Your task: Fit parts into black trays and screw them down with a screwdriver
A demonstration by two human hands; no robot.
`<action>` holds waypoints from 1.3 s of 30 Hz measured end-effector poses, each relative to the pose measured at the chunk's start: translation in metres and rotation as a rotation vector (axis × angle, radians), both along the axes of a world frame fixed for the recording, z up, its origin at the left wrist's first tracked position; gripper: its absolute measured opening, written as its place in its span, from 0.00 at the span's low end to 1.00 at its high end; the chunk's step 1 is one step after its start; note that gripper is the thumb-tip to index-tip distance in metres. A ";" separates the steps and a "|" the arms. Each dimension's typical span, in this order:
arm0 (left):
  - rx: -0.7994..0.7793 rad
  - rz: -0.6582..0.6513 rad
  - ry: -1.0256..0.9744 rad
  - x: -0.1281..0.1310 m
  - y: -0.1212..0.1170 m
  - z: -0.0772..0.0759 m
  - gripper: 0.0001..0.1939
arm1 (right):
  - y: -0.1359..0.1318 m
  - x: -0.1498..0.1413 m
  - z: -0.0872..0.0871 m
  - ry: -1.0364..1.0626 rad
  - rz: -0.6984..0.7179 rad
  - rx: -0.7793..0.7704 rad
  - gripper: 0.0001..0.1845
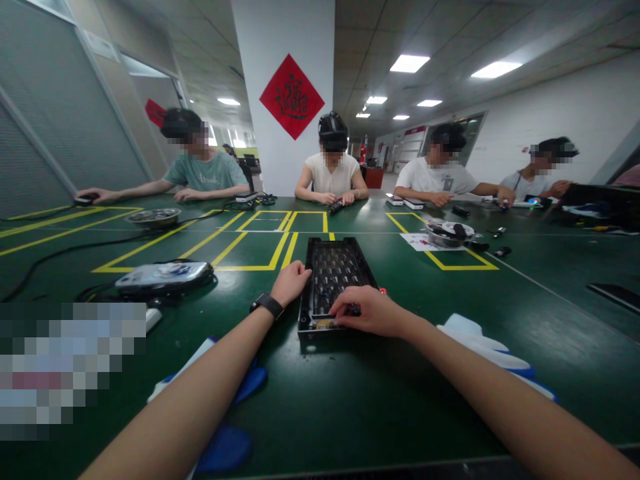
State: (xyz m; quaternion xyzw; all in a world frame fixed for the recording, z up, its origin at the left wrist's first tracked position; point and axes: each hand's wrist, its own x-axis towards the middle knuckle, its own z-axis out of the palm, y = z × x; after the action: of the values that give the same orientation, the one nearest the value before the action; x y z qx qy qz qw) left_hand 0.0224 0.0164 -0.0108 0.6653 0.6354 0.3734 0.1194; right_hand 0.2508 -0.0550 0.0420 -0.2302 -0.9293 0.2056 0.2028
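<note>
Two bare hands meet at a black case, which lies open side up on the green table at the centre of the frame, its narrow end towards the wearer. Set that way, it probably lets each hand come in from its own side.

The left hand is loosely curled, its fingers against the case's left rim, perhaps to keep it from sliding; whether they grip the rim, I cannot tell. The right hand reaches over the near right part, fingers bent and drawn close together with the tips low at the near end. A small dark piece shows by the palm, but whether it is held cannot be made out. This hand hides part of the interior.

White-and-blue gloves lie right of the right forearm; another blue-and-white glove is partly covered by the left forearm. A glossy, phone-like device sits at left, well apart from the case. Further back are a metal bowl at left and another bowl at right. Across the table, seated people work; their hands are well away from the case.
</note>
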 end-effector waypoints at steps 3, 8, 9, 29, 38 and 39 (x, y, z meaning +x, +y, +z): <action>-0.006 0.004 0.014 0.000 0.000 0.000 0.13 | 0.001 0.000 -0.001 0.024 -0.015 -0.004 0.11; -0.021 0.013 0.024 0.000 0.002 -0.001 0.13 | -0.001 -0.001 0.002 -0.030 -0.013 0.032 0.08; -0.023 0.013 0.026 0.000 0.002 -0.001 0.13 | -0.001 -0.001 0.002 -0.035 -0.014 0.042 0.08; -0.012 0.006 0.012 0.001 0.002 -0.001 0.14 | 0.001 0.001 0.002 -0.014 0.027 0.056 0.09; -0.001 0.008 0.030 0.000 0.002 -0.002 0.13 | 0.002 0.000 -0.001 -0.065 0.003 0.079 0.09; 0.000 0.007 0.030 0.000 0.002 -0.002 0.13 | 0.002 0.000 -0.001 -0.064 0.002 0.079 0.09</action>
State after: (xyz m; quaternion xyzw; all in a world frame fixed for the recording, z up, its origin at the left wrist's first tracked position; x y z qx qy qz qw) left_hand 0.0227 0.0187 -0.0126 0.6687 0.6392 0.3639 0.1087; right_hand 0.2510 -0.0530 0.0414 -0.2273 -0.9430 0.1617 0.1816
